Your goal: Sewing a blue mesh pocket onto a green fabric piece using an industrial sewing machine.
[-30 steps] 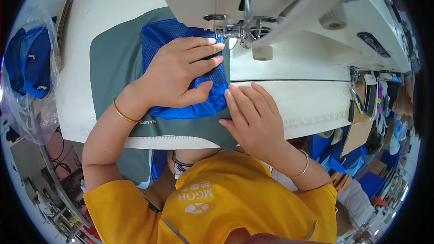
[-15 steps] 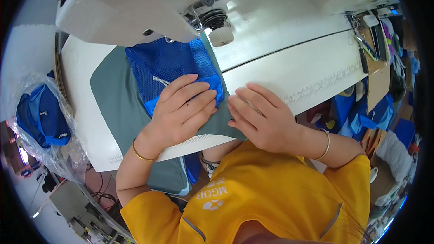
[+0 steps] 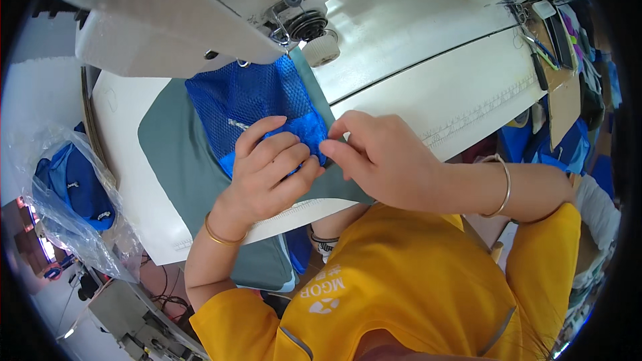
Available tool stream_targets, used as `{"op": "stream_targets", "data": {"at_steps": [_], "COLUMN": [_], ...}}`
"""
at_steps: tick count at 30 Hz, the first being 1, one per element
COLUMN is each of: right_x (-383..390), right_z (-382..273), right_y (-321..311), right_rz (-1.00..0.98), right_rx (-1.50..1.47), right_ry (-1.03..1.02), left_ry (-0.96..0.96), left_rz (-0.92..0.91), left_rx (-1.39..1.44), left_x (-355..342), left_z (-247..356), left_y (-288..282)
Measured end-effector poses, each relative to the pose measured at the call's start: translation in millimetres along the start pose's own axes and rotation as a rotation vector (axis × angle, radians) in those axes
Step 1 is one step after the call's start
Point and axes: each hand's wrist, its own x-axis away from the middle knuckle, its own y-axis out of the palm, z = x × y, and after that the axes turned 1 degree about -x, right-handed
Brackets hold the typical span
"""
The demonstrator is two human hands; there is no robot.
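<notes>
A blue mesh fabric piece [image 3: 244, 97] with a shiny solid blue band lies on a larger grey-green cloth [image 3: 175, 144], its far end under the sewing machine head [image 3: 180, 30]. My left hand [image 3: 271, 170] rests on the band, fingers curled and closed on the blue piece; the fingertips are partly hidden. At the band's right corner, my right hand [image 3: 384, 157] has thumb and forefinger brought together in a pinch at the edge of the blue piece. A pale knotted cord [image 3: 237, 124] lies on the mesh beside my left fingers.
The white sewing table [image 3: 455, 110] carries a printed ruler along its near edge. Scissors and other tools [image 3: 538, 60] lie at the far right. At the left hangs a clear plastic bag [image 3: 77, 194] with blue fabric items inside. Grey-green cloth [image 3: 264, 264] hangs below the table edge.
My right hand has turned from lying flat with fingers extended to a pinch at the blue edge, its elbow swung outward. My left fingers have curled in. The view has shifted slightly.
</notes>
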Motion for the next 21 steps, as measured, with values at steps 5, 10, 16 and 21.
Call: {"op": "stream_targets", "data": {"at_steps": [5,10,16,21], "right_x": [-20.8,-22.6,-25.2,-24.3], "right_z": [-19.9,-12.6,-10.6,-9.8], "right_y": [-9.1,-5.9,-6.7,-7.4], "right_rz": [-0.190,-0.305,-0.347,-0.347], "right_rx": [-0.405,-0.506,-0.474,-0.454], "right_ry": [0.487,0.543,0.551,0.542], "left_ry": [0.009,-0.214,-0.219,-0.220], "left_rz": [0.025,0.006,-0.074,-0.099], "left_rx": [-0.005,-0.089,-0.206,-0.301], "left_x": [3.4,-1.2,-0.9,-4.5], "left_z": [-0.5,5.2,6.6,11.6], "left_y": [2.0,-6.6,-5.1,-2.3]}}
